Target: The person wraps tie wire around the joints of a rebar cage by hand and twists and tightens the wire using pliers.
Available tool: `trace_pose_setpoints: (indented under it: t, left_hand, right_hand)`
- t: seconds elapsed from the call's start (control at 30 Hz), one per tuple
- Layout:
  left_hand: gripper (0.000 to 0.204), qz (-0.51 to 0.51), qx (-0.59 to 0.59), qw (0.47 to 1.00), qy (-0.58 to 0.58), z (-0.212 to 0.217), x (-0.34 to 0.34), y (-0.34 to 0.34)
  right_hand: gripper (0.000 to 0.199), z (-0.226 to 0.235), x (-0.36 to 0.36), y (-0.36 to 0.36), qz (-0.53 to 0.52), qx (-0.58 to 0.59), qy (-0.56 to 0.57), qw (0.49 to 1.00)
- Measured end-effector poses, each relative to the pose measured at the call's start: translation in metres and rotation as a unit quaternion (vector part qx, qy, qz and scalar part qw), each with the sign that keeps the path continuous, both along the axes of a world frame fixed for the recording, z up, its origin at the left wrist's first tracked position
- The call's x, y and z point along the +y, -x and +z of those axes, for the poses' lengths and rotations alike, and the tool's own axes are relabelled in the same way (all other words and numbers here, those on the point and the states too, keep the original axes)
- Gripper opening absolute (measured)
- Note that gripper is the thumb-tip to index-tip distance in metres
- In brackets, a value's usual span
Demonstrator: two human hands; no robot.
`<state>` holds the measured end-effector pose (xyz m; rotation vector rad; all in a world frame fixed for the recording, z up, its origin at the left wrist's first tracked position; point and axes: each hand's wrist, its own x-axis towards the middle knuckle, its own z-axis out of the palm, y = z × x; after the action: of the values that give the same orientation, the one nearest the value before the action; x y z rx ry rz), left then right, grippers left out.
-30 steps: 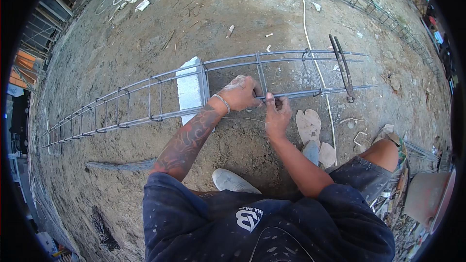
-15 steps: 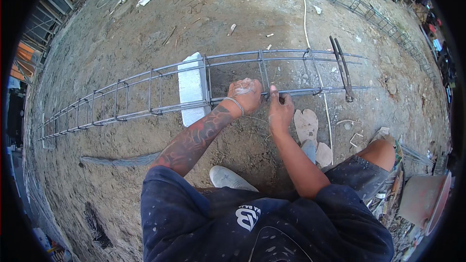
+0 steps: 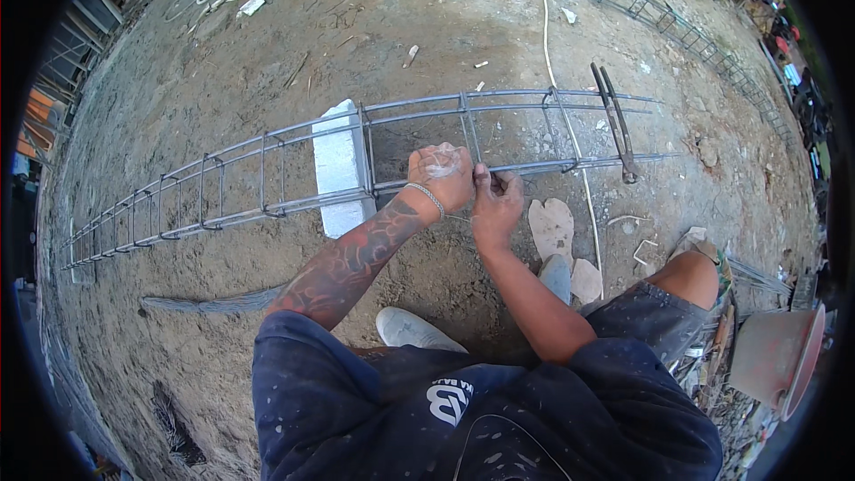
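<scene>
On bare dirt ground [image 3: 267, 53], the left hand [image 3: 443, 174] gripped the near bar of a long rebar cage [image 3: 267, 174], while the right hand [image 3: 496, 207] pinched that bar just beside it.

— What's the person wearing?
— A dark navy T-shirt [image 3: 463, 410] flecked with pale paint spots, a white emblem on the chest, short sleeves.
— And the arms?
— The left forearm [image 3: 352, 263] carries dense tattoos, with a thin silver bracelet [image 3: 428, 199] at the wrist.
— Below?
— Dark speckled shorts [image 3: 646, 325] and a white shoe [image 3: 411, 330].
</scene>
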<state>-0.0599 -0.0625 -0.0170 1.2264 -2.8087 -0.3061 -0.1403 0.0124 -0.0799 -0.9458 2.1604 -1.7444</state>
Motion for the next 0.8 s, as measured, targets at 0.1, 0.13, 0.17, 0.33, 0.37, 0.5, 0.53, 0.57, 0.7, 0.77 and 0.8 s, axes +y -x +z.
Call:
trace_pose_setpoints:
  t: [0.1, 0.13, 0.17, 0.33, 0.37, 0.5, 0.53, 0.57, 0.7, 0.77, 0.8]
  left_hand:
    - [0.026, -0.004, 0.048, 0.999, 0.006, -0.011, -0.003, -0.001]
    - [0.026, -0.002, 0.045, 0.999, 0.007, -0.015, -0.004, -0.003]
    - [0.026, -0.016, 0.052, 0.998, 0.009, -0.019, -0.005, -0.004]
    - [0.023, 0.001, 0.113, 0.99, 0.082, -0.024, 0.006, -0.001]
    - [0.022, -0.004, 0.114, 0.989, 0.089, -0.024, 0.006, -0.003]
    - [0.02, -0.017, 0.155, 0.98, 0.124, -0.028, 0.011, -0.009]
    - [0.02, -0.018, 0.156, 0.98, 0.125, -0.026, 0.011, -0.009]
    - [0.021, -0.023, 0.15, 0.983, 0.1, -0.024, 0.011, -0.009]
    - [0.022, -0.022, 0.154, 0.985, 0.074, -0.022, 0.01, -0.007]
    - [0.02, 0.01, 0.151, 0.986, 0.07, -0.026, 0.009, -0.006]
    - [0.019, 0.041, 0.15, 0.986, 0.066, -0.029, 0.008, -0.006]
  right_hand:
    - [0.032, 0.0, 0.001, 0.002, 0.002, -0.057, -0.004, 0.998]
    - [0.032, 0.0, 0.001, 0.0, 0.004, -0.06, -0.004, 0.998]
    - [0.032, 0.002, 0.002, -0.001, 0.017, -0.117, 0.026, 0.993]
    - [0.032, -0.004, 0.007, 0.017, -0.008, -0.193, 0.1, 0.976]
    - [0.035, -0.003, 0.007, 0.022, 0.0, -0.153, 0.022, 0.988]
    - [0.041, 0.009, 0.001, 0.018, -0.003, -0.121, -0.103, 0.987]
    - [0.041, 0.013, -0.001, 0.012, -0.003, -0.119, -0.102, 0.988]
    - [0.037, 0.016, -0.004, 0.005, -0.014, -0.135, -0.089, 0.987]
    - [0.036, 0.009, -0.007, 0.001, -0.041, -0.15, -0.012, 0.988]
    - [0.035, 0.008, -0.002, -0.003, -0.013, -0.128, 0.015, 0.992]
    - [0.033, 0.007, 0.0, -0.005, 0.014, -0.104, 0.042, 0.994]
